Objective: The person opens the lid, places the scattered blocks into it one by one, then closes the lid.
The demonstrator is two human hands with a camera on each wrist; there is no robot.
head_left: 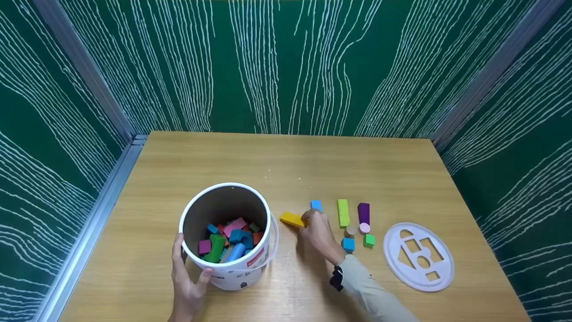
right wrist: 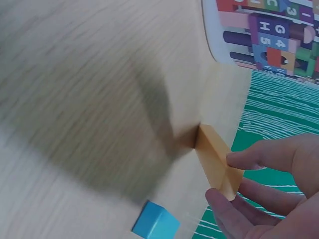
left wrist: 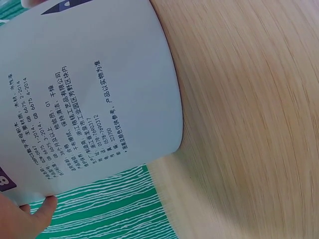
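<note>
A white bucket filled partway with coloured wooden blocks stands left of centre in the head view. My left hand holds it near the rim, fingers along the left side and thumb at the front. Its printed wall fills much of the left wrist view. My right hand pinches a yellow rectangular block between thumb and fingers. In the right wrist view one end of this yellow block is close to the tabletop. A blue block lies just beyond the right hand.
Right of my right hand lie a lime block, a purple block, a pink round piece, a brown round piece, a blue cube and a green cube. Farther right rests a white lid with shaped cutouts.
</note>
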